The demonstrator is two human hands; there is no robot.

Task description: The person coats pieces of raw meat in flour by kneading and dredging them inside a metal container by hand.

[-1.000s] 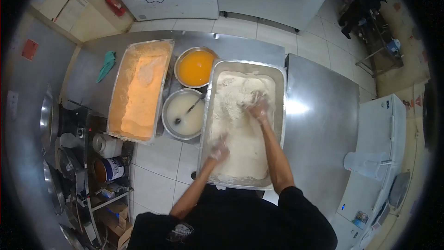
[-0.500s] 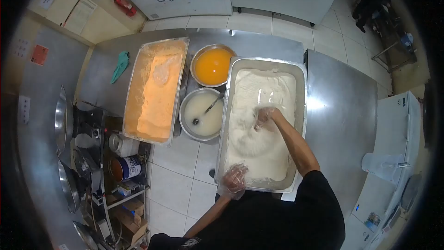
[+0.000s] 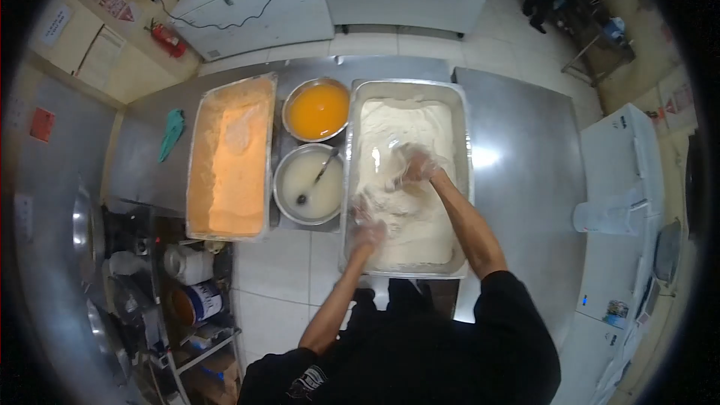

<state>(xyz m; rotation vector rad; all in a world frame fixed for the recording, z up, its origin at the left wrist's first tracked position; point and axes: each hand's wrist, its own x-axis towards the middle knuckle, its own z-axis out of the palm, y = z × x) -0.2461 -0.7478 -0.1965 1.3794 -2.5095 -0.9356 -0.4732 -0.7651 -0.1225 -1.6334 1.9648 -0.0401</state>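
Note:
A deep metal tray (image 3: 466, 142) holds off-white flour (image 3: 412, 244), its surface uneven. Over the middle of that flour is my right hand (image 3: 417, 165) in a clear plastic glove; motion blurs its fingers, and I cannot tell what they hold. My left hand (image 3: 368, 231), also gloved, reaches over the tray's left wall. Its blurred fingers stretch toward the flour, with nothing visible in them. Left of the tray stand a metal bowl of orange liquid (image 3: 319, 110) and a bowl of cloudy whitish liquid (image 3: 322, 195) with a ladle (image 3: 318, 176) in it.
A tray of orange powder (image 3: 238, 180) stands farther left, with a clear plastic piece on it. A green cloth (image 3: 172, 135) lies on the steel table (image 3: 525, 202). A clear jug (image 3: 606, 215) is at the right. Shelves (image 3: 196, 364) with containers stand at lower left.
My left hand has moved from the tray's near left corner forward over the flour. My right hand stays over the flour's middle. The whole view has shifted, so things sit farther left.

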